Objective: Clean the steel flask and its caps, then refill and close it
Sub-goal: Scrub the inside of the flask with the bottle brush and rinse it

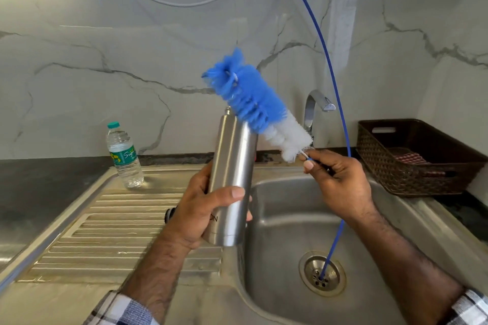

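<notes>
A plastic water bottle (124,155) stands on the table at the left, at the edge of the sink's (277,192) drainboard. The left hand (200,219) has its grip wrapped around the steel flask (232,185), holding it upright over the sink's edge. The right hand (335,179) pinches the handle of a blue-and-white bottle brush (253,105), whose bristles touch the flask's top. A brown basket (420,155) sits on the right.

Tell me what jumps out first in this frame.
The blue-and-white bottle brush, held up by the right hand above the sink basin. Next, the steel flask gripped upright in the left hand at the basin's left edge. A blue tube runs down into the drain.
</notes>
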